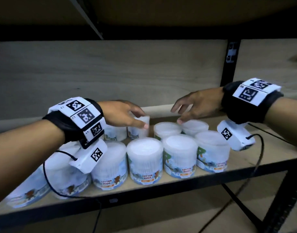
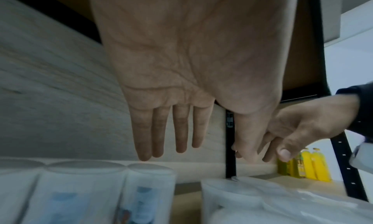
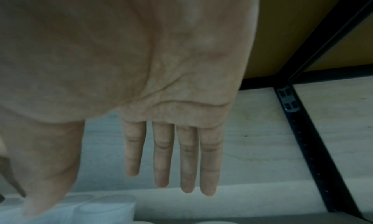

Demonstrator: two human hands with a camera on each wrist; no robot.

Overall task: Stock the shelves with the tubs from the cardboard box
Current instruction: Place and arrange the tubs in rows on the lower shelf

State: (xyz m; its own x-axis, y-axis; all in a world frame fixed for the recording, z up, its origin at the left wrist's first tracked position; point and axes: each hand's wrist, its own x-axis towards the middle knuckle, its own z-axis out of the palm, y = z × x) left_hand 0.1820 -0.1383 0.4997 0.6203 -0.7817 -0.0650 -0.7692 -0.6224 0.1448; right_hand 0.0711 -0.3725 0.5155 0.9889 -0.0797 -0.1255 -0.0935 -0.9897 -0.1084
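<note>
Several clear round cotton-bud tubs point(image 1: 144, 158) with white lids stand in two rows on the wooden shelf point(image 1: 270, 148). My left hand point(image 1: 134, 116) reaches over a back-row tub point(image 1: 139, 132), thumb in front of its lid and fingers above it. In the left wrist view the left hand's fingers point(image 2: 171, 131) are straight, just over the lids point(image 2: 149, 166). My right hand point(image 1: 181, 115) hovers over the back-right tub point(image 1: 195, 126), fingers spread, thumb tip at its lid. The right wrist view shows the right hand's fingers point(image 3: 171, 155) straight and holding nothing. The cardboard box is out of view.
A black upright post point(image 1: 230, 64) stands behind my right hand, with the shelf's back panel point(image 1: 110, 73) close behind the tubs. Bare shelf lies right of the tubs. Wrist-camera cables point(image 1: 260, 148) hang over the shelf's front edge. Yellow bottles point(image 2: 304, 165) stand in the neighbouring bay.
</note>
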